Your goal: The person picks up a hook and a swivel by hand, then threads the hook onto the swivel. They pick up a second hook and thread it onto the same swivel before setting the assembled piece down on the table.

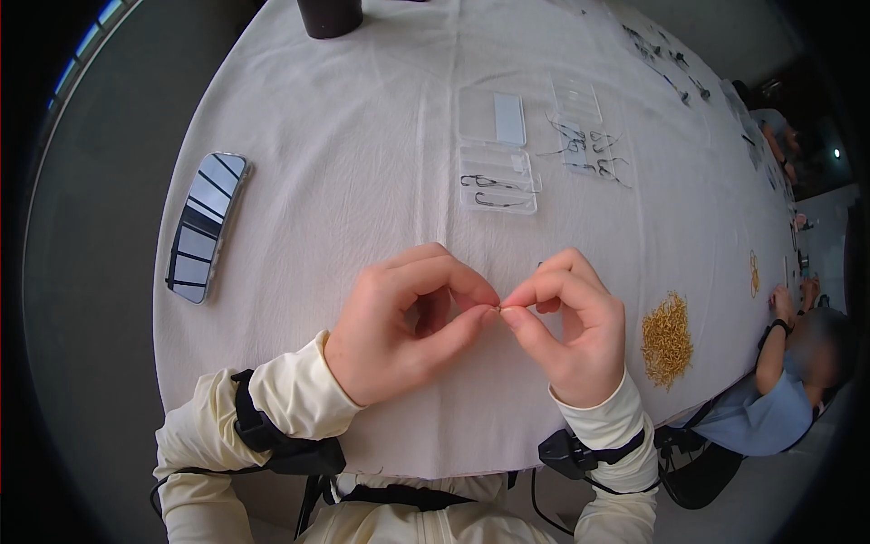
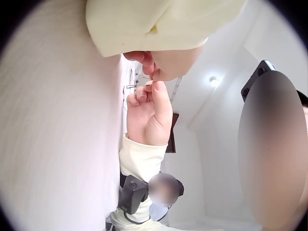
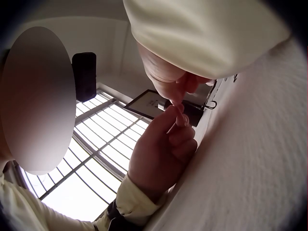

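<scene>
Over the table my two hands meet at the fingertips. My right hand (image 1: 580,331) pinches a dark fish hook (image 3: 210,104) between thumb and fingers; its bend sticks out past the fingers in both wrist views. Thumb and index finger of my left hand (image 1: 399,322) pinch a tiny gold-coloured piece (image 1: 497,308), mostly hidden by the fingertips; I cannot tell its exact kind. To the right of my right hand lies a pile of small gold metal pieces (image 1: 667,340) on the white cloth.
Ahead lie an open clear plastic box (image 1: 498,204) with large hooks and a second clear box (image 1: 577,95) with more hooks by it. A phone (image 1: 207,227) is at the left, a dark cup (image 1: 330,16) at the far edge. Another person (image 1: 757,408) sits on the right.
</scene>
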Motion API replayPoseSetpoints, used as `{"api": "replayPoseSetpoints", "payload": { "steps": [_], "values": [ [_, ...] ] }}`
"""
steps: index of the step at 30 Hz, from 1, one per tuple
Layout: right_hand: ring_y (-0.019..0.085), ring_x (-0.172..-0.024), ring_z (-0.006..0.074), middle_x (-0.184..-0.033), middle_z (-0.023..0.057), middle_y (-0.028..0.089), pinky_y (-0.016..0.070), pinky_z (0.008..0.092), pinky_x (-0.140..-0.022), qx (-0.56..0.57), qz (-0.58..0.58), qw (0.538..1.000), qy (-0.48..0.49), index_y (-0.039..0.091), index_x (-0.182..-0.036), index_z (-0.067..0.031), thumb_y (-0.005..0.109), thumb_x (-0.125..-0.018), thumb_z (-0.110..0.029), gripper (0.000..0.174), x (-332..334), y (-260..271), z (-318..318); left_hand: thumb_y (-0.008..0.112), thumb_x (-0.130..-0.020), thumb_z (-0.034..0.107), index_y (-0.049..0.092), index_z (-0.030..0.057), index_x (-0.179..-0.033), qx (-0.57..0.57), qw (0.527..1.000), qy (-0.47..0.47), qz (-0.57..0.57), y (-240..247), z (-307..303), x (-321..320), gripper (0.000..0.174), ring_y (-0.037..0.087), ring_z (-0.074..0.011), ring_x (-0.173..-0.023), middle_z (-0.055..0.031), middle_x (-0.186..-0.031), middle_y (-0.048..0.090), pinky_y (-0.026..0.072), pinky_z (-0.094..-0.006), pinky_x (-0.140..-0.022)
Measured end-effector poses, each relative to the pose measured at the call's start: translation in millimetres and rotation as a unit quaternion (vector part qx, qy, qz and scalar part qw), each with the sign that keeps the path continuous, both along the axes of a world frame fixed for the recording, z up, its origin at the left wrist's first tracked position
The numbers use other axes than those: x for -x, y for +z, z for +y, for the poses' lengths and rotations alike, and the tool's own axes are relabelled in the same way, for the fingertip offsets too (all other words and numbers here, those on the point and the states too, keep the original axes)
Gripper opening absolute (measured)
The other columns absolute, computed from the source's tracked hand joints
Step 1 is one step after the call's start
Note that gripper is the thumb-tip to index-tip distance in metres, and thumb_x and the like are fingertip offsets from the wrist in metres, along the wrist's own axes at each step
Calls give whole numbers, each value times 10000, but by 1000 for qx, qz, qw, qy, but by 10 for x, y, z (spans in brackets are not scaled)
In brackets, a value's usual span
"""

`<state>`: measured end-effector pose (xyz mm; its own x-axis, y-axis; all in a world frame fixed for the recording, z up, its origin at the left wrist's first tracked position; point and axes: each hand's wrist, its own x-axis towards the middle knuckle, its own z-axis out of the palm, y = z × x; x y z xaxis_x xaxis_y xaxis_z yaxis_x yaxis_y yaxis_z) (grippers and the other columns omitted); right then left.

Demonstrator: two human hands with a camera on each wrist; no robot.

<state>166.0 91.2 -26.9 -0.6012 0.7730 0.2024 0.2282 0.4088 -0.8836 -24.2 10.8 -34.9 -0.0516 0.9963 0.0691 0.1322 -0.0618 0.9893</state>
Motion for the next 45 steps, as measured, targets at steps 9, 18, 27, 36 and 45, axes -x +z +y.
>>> {"api": "replayPoseSetpoints", "payload": {
  "steps": [9,18,27,36,45],
  "values": [
    [576,-735,140,-845,26,592,470,271,-642,-61,-15,998,7,716,-852,-57,772,-761,0,121,21,46,-6,675,-850,20,641,12,-883,34,999,18,-32,4,-20,-33,47,463,-29,-659,2,-860,603,361,-205,-569],
    [616,-750,160,-849,42,603,503,280,-655,-68,-7,998,12,719,-847,-41,767,-751,11,119,37,51,-13,661,-840,50,630,13,-873,37,999,22,-1,34,-10,-48,59,451,-36,-645,6,-834,580,364,-212,-564],
    [603,-731,166,-839,47,588,499,281,-650,-87,-22,996,17,688,-822,-36,739,-736,26,118,38,45,7,669,-828,53,637,13,-871,36,999,18,24,36,-5,-58,67,449,-39,-630,4,-821,576,363,-212,-554],
    [515,-724,139,-847,34,567,445,267,-658,0,7,1000,20,653,-811,-46,712,-754,19,104,14,6,16,645,-817,53,607,18,-833,9,998,-14,58,48,5,-54,54,443,-43,-620,0,-816,561,356,-211,-546],
    [515,-724,131,-827,30,566,447,265,-655,4,2,1000,19,655,-812,-31,720,-771,6,85,17,2,14,673,-893,71,653,11,-951,22,1000,0,15,-4,-23,-37,86,476,-43,-670,-13,-839,598,367,-209,-583]
  ]
}}
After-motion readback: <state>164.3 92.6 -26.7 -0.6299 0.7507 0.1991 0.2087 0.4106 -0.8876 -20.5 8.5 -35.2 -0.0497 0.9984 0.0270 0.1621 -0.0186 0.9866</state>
